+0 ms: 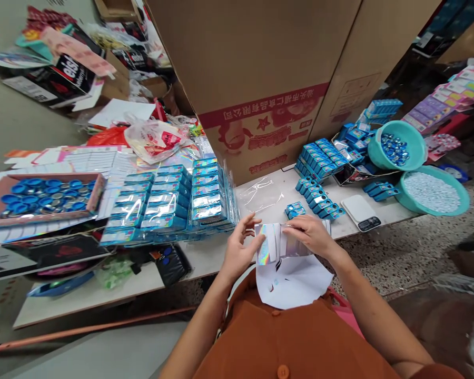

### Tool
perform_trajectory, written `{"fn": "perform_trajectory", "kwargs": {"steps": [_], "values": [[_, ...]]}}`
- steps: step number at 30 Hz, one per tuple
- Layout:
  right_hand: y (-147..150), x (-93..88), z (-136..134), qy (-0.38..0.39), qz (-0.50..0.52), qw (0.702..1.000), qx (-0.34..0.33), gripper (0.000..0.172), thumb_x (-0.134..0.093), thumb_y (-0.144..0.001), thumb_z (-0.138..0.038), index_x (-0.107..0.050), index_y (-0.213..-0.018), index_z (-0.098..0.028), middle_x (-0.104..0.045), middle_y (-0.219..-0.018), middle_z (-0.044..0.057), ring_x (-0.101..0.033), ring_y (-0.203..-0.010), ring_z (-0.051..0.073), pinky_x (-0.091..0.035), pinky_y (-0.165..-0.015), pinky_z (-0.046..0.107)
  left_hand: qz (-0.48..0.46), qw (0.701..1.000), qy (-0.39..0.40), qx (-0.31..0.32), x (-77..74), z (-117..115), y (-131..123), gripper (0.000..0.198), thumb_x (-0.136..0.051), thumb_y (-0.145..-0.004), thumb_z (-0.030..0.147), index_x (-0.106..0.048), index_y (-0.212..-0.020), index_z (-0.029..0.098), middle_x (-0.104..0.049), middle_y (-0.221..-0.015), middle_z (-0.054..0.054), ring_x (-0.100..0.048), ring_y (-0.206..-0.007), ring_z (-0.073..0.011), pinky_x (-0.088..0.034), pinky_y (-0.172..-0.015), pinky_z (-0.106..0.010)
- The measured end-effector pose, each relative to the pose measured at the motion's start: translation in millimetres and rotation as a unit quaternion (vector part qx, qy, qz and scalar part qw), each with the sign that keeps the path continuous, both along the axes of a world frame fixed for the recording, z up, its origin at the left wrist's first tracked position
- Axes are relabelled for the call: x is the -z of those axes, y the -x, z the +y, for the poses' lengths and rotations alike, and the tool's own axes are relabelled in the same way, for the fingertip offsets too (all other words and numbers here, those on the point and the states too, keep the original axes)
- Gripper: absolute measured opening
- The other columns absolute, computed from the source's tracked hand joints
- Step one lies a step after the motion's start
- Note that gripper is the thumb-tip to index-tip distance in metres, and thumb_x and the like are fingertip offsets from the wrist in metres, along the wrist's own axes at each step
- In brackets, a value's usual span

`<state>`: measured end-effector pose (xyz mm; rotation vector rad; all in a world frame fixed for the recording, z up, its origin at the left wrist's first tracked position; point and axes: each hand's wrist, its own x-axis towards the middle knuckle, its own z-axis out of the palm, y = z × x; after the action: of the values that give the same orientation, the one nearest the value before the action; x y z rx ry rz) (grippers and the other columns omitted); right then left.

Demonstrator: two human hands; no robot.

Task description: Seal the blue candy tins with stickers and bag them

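Soft, even light, brightest on the white tabletop (209, 258) before the big cardboard box (256, 68). Glare streaks the plastic-wrapped blue packs (169, 202) left of the box; the holographic card (266, 247) below it flashes rainbow. Shadows are faint. Far right of the box is dim. Edges bow and smear; the centre is sharp.

Head view, down over near table (260, 202)
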<state>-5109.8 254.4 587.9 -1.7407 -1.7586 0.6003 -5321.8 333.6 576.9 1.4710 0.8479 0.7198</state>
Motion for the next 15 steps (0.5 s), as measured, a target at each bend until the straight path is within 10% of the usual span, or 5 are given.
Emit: {"fn": "perform_trajectory", "kwargs": {"steps": [7, 15], "values": [[6, -5.6, -8, -0.016, -0.018, 1.000, 0.006, 0.033, -0.051, -0.091, -0.044, -0.067, -0.075, -0.020, -0.065, -0.071, 0.002, -0.056, -0.072, 0.014, -0.034, -0.072, 0.028, 0.021, 0.993, 0.115, 0.017, -15.9, -5, -15, 0.034, -0.067, -0.076, 0.038, -0.066, -0.101, 0.014, -0.062, -0.070, -0.001, -0.052, -0.057, -0.0099, -0.041, -0.052, -0.020], [8, -1.8, -10, -0.018, -0.008, 0.998, 0.067, 0.027, -0.060, -0.086, -0.044, -0.067, -0.098, -0.022, -0.068, -0.086, 0.003, -0.059, -0.083, 0.018, -0.039, -0.079, 0.032, 0.034, 0.997, 0.036, -0.051, -6.7, -12, -24, 0.027, -0.064, -0.078, 0.039, -0.063, -0.070, 0.013, -0.057, -0.063, 0.000, -0.047, -0.060, -0.0096, -0.038, -0.056, -0.020]]}}
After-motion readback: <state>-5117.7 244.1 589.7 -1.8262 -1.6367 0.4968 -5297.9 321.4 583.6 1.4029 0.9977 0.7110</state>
